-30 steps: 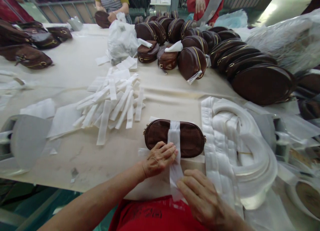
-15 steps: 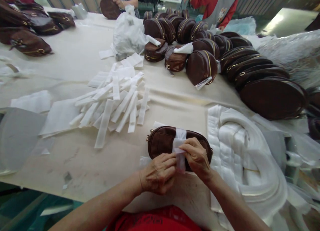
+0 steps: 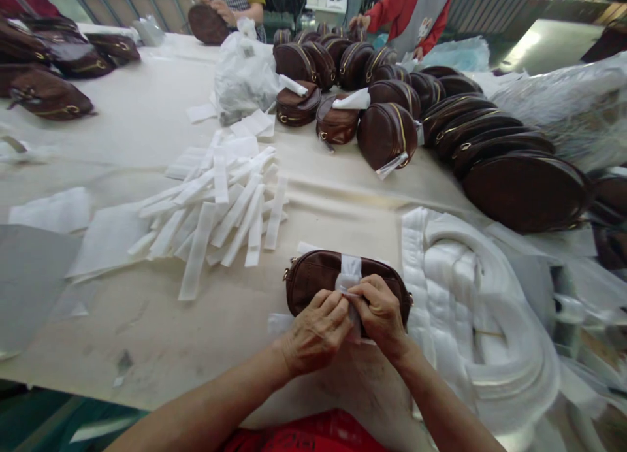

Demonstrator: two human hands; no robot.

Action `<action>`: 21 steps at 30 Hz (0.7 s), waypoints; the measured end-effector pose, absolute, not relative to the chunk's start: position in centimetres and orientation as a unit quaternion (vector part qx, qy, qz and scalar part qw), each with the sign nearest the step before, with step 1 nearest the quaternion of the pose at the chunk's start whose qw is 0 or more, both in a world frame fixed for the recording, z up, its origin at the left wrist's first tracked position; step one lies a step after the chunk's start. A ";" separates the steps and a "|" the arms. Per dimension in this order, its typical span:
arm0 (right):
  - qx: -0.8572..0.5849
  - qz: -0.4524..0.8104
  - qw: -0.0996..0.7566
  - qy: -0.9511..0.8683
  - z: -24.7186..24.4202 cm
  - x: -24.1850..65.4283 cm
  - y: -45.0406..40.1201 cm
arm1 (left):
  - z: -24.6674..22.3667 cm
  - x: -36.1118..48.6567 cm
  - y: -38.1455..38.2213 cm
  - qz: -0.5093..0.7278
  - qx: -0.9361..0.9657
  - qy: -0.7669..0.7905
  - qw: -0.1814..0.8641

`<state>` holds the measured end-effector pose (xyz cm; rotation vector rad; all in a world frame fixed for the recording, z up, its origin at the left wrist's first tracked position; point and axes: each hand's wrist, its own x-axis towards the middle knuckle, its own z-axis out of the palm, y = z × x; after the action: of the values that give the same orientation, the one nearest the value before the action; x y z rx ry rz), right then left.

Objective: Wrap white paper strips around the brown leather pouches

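Observation:
A dark brown zipped bag (image 3: 313, 274) lies on the table in front of me, with metal rings at its left end. Around its middle runs a white strip of thin wrapping material (image 3: 351, 266). My left hand (image 3: 318, 328) pinches the strip from the left, over the bag's near edge. From the right, my right hand (image 3: 379, 307) pinches the strip too, its fingertips almost touching the left ones. Both hands hide the near part of the strip and of the bag.
Loose white strips (image 3: 235, 210) lie in a heap to the left. A stack of white foam sheets (image 3: 455, 295) sits at the right. Brown bags (image 3: 524, 191) stand in rows behind, near a white plastic bag (image 3: 245, 73). Two people work across the table.
My left hand has moved up to the strip, and its fingers now meet the right hand's fingertips. Across the table, the red-sleeved person's hand has lowered to the bags.

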<state>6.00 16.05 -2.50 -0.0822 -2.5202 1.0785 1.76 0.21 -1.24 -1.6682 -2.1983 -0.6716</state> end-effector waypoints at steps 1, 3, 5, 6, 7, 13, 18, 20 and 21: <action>-0.040 0.395 0.196 -0.897 -2.4 6.0 16.0 | -1.4 1.7 0.1 -0.223 -0.589 -0.762 0.151; -0.066 0.406 0.205 -0.888 -2.2 5.8 15.9 | -1.5 1.6 0.0 -0.211 -0.592 -0.762 0.155; -0.088 0.405 0.223 -0.882 -2.1 5.7 15.9 | -1.4 1.7 -0.1 -0.201 -0.592 -0.763 0.162; -0.095 0.403 0.230 -0.881 -2.1 5.7 15.8 | -1.4 1.7 -0.1 -0.197 -0.592 -0.764 0.165; -0.100 0.401 0.234 -0.880 -2.1 5.7 15.8 | -1.3 1.8 -0.1 -0.195 -0.591 -0.765 0.167; -0.122 0.380 0.239 -0.885 -2.7 5.3 15.8 | -1.4 1.9 0.1 -0.177 -0.581 -0.776 0.171; -0.129 0.359 0.263 -0.886 -1.6 5.6 15.4 | -1.7 1.8 0.1 -0.172 -0.585 -0.770 0.186; -0.123 0.354 0.295 -0.879 -0.4 6.9 16.5 | -1.9 1.9 0.1 -0.179 -0.585 -0.769 0.186; -0.127 0.341 0.317 -0.876 0.2 7.9 17.6 | -2.0 2.0 0.0 -0.186 -0.584 -0.769 0.184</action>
<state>7.91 17.58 0.17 -0.3337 -2.3053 0.8965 1.97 0.04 -1.95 -1.6452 -2.1676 -0.5230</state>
